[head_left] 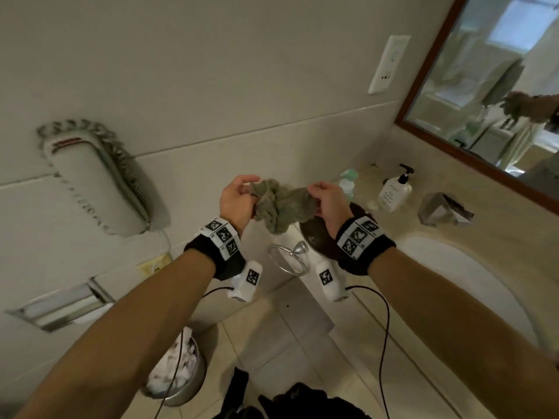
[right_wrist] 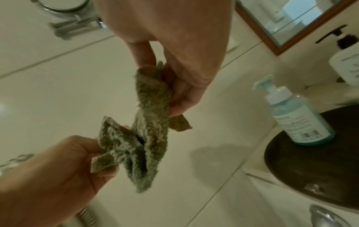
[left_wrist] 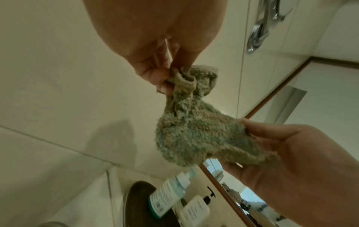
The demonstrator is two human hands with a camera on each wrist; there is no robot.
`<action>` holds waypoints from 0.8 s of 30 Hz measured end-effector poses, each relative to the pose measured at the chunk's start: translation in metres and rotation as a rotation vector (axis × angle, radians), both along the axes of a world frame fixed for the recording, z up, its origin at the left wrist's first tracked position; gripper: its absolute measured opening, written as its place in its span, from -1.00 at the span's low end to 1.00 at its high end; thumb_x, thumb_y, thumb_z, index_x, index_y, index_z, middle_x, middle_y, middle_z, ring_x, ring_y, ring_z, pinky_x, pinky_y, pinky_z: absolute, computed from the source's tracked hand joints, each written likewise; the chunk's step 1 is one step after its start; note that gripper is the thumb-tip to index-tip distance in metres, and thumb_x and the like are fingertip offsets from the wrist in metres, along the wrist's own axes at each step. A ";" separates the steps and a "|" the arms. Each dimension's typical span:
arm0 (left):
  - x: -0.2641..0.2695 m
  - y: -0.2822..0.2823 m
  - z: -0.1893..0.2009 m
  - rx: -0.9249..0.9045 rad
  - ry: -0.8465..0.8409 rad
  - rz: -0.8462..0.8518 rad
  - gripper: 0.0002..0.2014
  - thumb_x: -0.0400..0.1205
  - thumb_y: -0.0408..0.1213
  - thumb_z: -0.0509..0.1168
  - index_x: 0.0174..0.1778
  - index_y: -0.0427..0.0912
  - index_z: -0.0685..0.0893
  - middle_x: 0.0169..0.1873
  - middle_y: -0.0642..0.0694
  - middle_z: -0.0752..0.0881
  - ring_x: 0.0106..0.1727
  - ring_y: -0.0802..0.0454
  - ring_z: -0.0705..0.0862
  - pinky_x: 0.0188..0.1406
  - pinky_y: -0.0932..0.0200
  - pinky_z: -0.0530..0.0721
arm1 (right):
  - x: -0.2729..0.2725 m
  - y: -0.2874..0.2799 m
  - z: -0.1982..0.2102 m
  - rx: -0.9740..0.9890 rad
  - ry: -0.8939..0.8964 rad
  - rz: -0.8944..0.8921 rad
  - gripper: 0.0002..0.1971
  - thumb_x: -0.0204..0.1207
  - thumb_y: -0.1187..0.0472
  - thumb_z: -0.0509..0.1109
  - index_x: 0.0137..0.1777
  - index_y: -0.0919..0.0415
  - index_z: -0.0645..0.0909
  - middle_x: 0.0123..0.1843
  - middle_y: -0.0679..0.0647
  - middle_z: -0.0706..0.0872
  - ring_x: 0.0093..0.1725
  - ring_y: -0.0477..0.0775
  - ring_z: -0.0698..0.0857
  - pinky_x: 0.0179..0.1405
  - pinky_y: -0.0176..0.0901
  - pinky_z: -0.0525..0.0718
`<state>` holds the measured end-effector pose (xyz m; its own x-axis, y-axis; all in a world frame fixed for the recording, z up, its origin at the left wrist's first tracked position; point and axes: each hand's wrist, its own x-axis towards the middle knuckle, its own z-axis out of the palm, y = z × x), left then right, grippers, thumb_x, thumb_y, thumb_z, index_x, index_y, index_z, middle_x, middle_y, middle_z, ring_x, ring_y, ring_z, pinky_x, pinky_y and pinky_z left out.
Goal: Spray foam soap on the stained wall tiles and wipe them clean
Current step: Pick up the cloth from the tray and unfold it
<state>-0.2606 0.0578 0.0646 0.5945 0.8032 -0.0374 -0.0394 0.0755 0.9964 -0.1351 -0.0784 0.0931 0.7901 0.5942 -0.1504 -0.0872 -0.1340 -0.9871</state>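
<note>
A crumpled grey-green cloth [head_left: 281,204] hangs between both hands in front of the pale wall tiles [head_left: 211,86]. My left hand [head_left: 246,189] pinches its left corner, seen close in the left wrist view as thumb and fingers on a rolled edge of the cloth [left_wrist: 194,130]. My right hand [head_left: 314,192] pinches the right edge, and in the right wrist view the cloth [right_wrist: 151,122] droops from its fingers. The teal foam soap bottle [head_left: 348,182] stands upright on a dark round tray [right_wrist: 310,169] just behind the right hand, untouched.
A white pump bottle [head_left: 394,192] and a metal tissue box [head_left: 441,207] stand on the counter by the sink [head_left: 453,282]. A wall phone [head_left: 96,179] hangs left; a towel ring [head_left: 290,258] is below the hands. A bin [head_left: 178,373] stands on the floor. The mirror [head_left: 499,86] is at the right.
</note>
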 end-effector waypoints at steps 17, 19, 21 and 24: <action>-0.245 -0.017 0.088 -0.016 -0.207 0.399 -0.70 0.58 -0.54 0.27 0.14 -0.16 0.73 -0.24 -0.19 0.72 -0.38 -0.03 0.68 -0.51 0.22 0.61 | -0.159 0.015 -0.015 -0.118 -0.018 0.157 -0.79 0.36 0.16 0.44 -0.22 0.34 0.75 0.01 0.47 0.80 -0.02 0.40 0.80 0.10 0.45 0.75; -0.275 -0.009 0.096 0.014 -0.215 0.464 -0.71 0.58 -0.55 0.27 0.10 -0.17 0.75 -0.28 -0.19 0.72 -0.43 0.00 0.66 -0.54 0.23 0.59 | -0.183 0.022 -0.002 -0.180 -0.088 0.188 -0.82 0.56 0.29 0.38 -0.13 0.41 0.76 0.00 0.41 0.81 -0.11 0.35 0.77 0.03 0.25 0.79; -0.306 0.002 0.102 0.054 -0.203 0.533 -0.72 0.59 -0.56 0.25 0.02 -0.16 0.77 -0.29 -0.21 0.70 -0.40 -0.06 0.65 -0.53 0.18 0.59 | -0.202 0.036 0.005 -0.182 -0.142 0.166 -0.83 0.56 0.26 0.38 -0.21 0.26 0.75 -0.02 0.37 0.83 -0.03 0.39 0.80 0.11 0.29 0.78; -0.359 0.024 0.103 0.055 -0.149 0.631 -0.69 0.57 -0.62 0.20 -0.08 -0.19 0.79 -0.33 -0.23 0.68 -0.35 -0.13 0.64 -0.42 0.06 0.62 | -0.228 0.077 0.007 -0.092 -0.203 0.170 -0.84 0.40 0.08 0.35 -0.18 0.14 0.70 -0.03 0.32 0.82 0.03 0.37 0.79 0.18 0.35 0.73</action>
<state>-0.6195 0.0822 0.1679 0.0039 0.9982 0.0605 -0.1975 -0.0586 0.9786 -0.3635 -0.0015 0.1001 0.7001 0.7117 -0.0584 0.1425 -0.2194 -0.9652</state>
